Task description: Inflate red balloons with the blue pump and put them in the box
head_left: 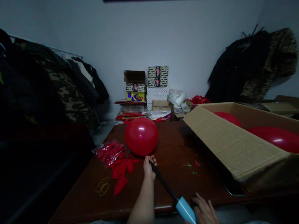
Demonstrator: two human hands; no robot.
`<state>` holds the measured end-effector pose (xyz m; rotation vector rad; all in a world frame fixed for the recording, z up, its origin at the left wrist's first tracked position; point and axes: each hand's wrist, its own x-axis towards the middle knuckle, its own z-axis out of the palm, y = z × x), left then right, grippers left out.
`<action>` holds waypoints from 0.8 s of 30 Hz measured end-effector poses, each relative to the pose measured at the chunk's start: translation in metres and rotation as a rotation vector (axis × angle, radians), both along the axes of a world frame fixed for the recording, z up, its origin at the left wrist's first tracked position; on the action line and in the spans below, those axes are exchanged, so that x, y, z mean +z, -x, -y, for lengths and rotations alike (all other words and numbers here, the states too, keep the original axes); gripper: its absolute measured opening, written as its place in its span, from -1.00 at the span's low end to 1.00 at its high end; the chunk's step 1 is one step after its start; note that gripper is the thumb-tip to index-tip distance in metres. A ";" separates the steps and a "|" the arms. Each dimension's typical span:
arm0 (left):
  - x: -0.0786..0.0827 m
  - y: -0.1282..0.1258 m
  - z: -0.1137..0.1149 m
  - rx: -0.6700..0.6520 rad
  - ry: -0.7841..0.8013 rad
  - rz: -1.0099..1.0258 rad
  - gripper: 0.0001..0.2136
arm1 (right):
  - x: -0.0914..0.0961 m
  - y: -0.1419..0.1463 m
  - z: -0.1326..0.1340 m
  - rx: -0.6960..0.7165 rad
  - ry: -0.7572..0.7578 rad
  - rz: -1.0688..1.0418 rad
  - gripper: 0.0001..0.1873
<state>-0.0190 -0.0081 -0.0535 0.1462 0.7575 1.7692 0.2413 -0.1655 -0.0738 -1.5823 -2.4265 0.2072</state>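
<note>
A round, inflated red balloon (141,137) stands over the middle of the table. My left hand (149,167) is closed round its neck, where the black tip of a balloon pump meets it; the fingers hide the join. From there the pump's black shaft slopes down to its light blue barrel (186,210). Beside that barrel is my right hand (205,209), its fingers stretched out and apart, partly cut off by the lower edge. Left of the balloon lie limp red balloons (120,174) and a clear bag of red balloons (111,152).
On the right, an open cardboard box (224,140) holds inflated red balloons (275,137). Yellow rubber bands (102,186) and small coloured bits (195,173) lie on the brown table (173,140). Patterned boxes (158,76) are stacked behind. Coats (58,81) hang at left.
</note>
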 end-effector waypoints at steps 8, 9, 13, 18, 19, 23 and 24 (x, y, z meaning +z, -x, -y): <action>-0.001 -0.002 -0.002 0.007 -0.002 0.009 -0.77 | 0.009 0.023 -0.008 -0.012 -0.029 -0.004 -0.51; 0.000 -0.003 -0.002 0.006 -0.005 0.008 -0.76 | 0.011 0.028 -0.009 -0.017 -0.023 -0.009 -0.50; -0.001 -0.003 -0.001 0.005 -0.019 -0.006 -0.75 | 0.029 0.051 -0.016 -0.068 0.022 0.006 -0.50; -0.003 -0.004 -0.002 0.003 -0.027 -0.020 -0.77 | 0.056 0.077 -0.024 -0.119 0.064 0.014 -0.56; -0.003 -0.004 -0.002 0.005 -0.029 -0.022 -0.77 | 0.059 0.081 -0.026 -0.121 0.074 0.008 -0.56; -0.004 -0.006 -0.003 0.009 -0.034 -0.033 -0.76 | 0.068 0.100 -0.042 -0.148 0.125 -0.016 -0.56; -0.004 -0.006 -0.003 0.007 -0.035 -0.031 -0.75 | 0.069 0.105 -0.046 -0.155 0.131 -0.019 -0.56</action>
